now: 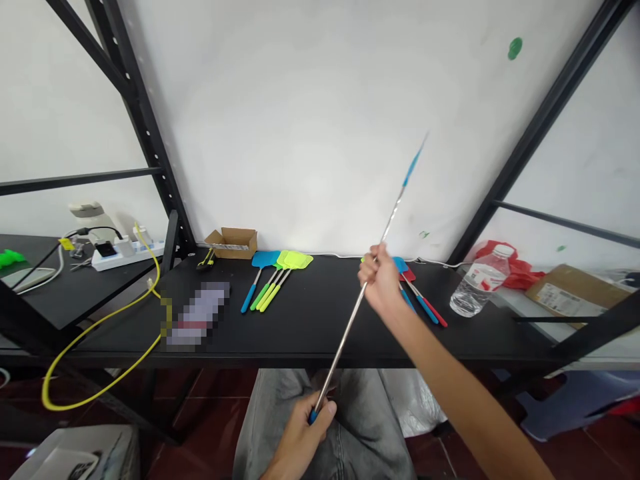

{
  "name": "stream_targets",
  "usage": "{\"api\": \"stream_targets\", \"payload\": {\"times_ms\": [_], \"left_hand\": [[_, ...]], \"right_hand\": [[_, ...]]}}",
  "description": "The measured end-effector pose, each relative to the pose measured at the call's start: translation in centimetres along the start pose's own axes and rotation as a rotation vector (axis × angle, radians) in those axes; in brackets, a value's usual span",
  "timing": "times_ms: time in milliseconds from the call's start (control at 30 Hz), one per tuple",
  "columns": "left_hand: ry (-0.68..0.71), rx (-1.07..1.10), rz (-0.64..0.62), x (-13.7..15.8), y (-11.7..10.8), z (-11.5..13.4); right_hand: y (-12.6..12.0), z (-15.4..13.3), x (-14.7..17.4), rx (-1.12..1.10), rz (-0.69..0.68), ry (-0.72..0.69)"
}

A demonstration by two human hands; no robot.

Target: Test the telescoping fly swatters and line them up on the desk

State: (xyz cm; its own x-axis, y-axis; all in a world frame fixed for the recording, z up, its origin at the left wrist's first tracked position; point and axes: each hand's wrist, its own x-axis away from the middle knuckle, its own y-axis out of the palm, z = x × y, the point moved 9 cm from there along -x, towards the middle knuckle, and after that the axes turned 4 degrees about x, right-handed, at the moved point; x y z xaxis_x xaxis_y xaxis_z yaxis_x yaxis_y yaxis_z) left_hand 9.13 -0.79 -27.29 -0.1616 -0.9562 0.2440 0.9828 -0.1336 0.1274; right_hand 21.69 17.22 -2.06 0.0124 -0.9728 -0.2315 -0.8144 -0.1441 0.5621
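Observation:
A blue fly swatter (348,327) with a long metal rod slants up across the view, its blue head edge-on and blurred in front of the wall. My left hand (306,427) is closed around the blue handle, low over my lap. Higher up, the fingers of my right hand (379,273) grip the rod. On the desk left of it lie a blue swatter (249,298), a green one (260,296) and yellow ones (274,293). Behind my right forearm lie blue swatters (425,308) and a red one (439,315), partly hidden.
A water bottle (481,280) stands at the right of the black desk (330,307). An open cardboard box (233,243) is at the back left, near a blurred-out item (197,317). A yellow cable (100,397) loops over the left front edge. Black posts (145,127) flank the desk.

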Motion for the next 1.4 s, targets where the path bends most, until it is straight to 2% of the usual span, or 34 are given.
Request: {"api": "stream_targets", "payload": {"times_ms": [67, 133, 200, 300, 433, 567, 667, 767, 1000, 1233, 1300, 1400], "left_hand": [[-0.02, 0.044, 0.026, 0.0, -0.1, -0.4], [-0.001, 0.076, 0.045, 0.2, -0.4, -0.2], [0.035, 0.092, 0.056, 0.5, -0.6, 0.2], [0.085, 0.08, 0.064, 0.8, -0.6, 0.9], [0.123, 0.084, 0.016, 0.7, 0.1, 1.3], [0.122, 0.166, -0.014, 0.2, 0.0, 1.0], [0.097, 0.227, 0.028, -0.2, -0.9, 0.3], [0.102, 0.22, 0.069, -0.3, -1.5, 0.2], [0.136, 0.178, 0.007, -0.1, -1.0, 2.3], [0.096, 0.211, 0.057, -0.2, -1.9, 2.2], [0.127, 0.23, 0.02, -0.1, -1.6, 2.8], [0.147, 0.316, -0.058, -0.1, -1.0, 3.5]], "right_hand": [[1.1, 3.2, 2.0, 0.018, -0.022, 0.044], [2.1, 5.0, 3.7, 0.009, -0.037, 0.05], [3.0, 5.2, 4.8, -0.008, -0.053, 0.031], [4.0, 3.9, 5.5, -0.021, -0.091, 0.009], [4.3, 3.7, 5.8, -0.052, -0.098, 0.02], [3.8, 7.9, 8.0, -0.085, -0.056, 0.1], [3.6, 12.3, 11.1, -0.067, -0.043, 0.194], [3.4, 14.4, 13.0, -0.049, -0.06, 0.221], [2.1, 12.4, 12.0, 0.137, -0.178, 0.127], [1.3, 15.5, 15.7, 0.281, -0.238, 0.197], [1.7, 14.6, 15.5, 0.317, -0.299, 0.185], [2.6, 11.6, 13.2, 0.262, -0.386, 0.198]]}}
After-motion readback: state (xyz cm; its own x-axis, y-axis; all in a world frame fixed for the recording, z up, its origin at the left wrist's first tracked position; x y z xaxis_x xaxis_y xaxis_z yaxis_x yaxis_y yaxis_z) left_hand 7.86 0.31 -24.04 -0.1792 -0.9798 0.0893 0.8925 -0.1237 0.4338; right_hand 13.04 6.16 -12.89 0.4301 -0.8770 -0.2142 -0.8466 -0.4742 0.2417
